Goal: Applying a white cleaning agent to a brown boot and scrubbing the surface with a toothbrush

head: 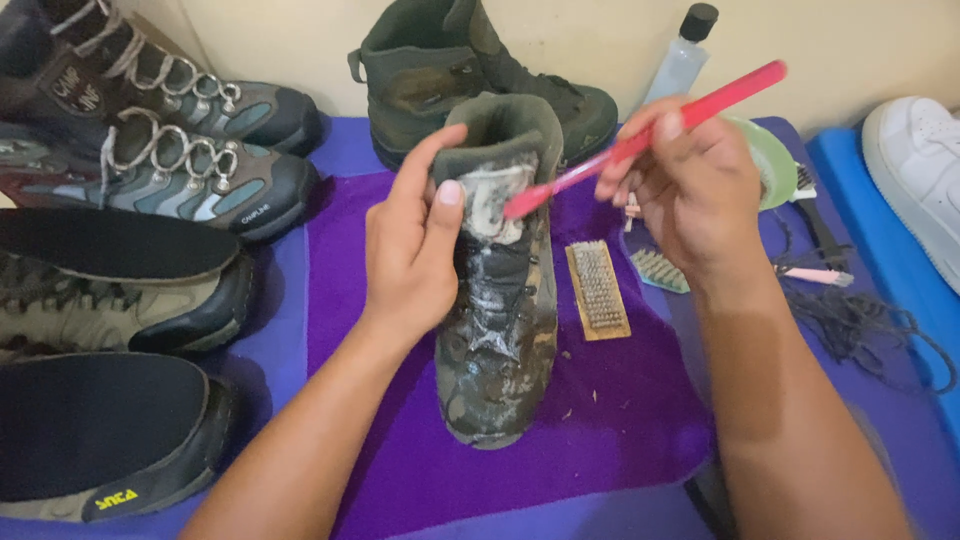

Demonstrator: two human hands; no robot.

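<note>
A muddy olive hiking boot (pixel 500 330) stands on a purple cloth (pixel 610 420), its tongue and laces covered in white foam. My left hand (pixel 410 250) grips the boot's collar and tongue, thumb on the foamy tongue. My right hand (pixel 690 190) holds a red toothbrush (pixel 650 135) whose head touches the top of the tongue.
The matching boot (pixel 430 70) stands behind. Several other shoes, two with black insoles on top (pixel 110 245), lie at left. A wooden brush (pixel 598 290), a teal brush (pixel 658 270), a green bowl (pixel 772 160), a clear bottle (pixel 682 55), black laces (pixel 850 320) and a white sneaker (pixel 920 170) sit at right.
</note>
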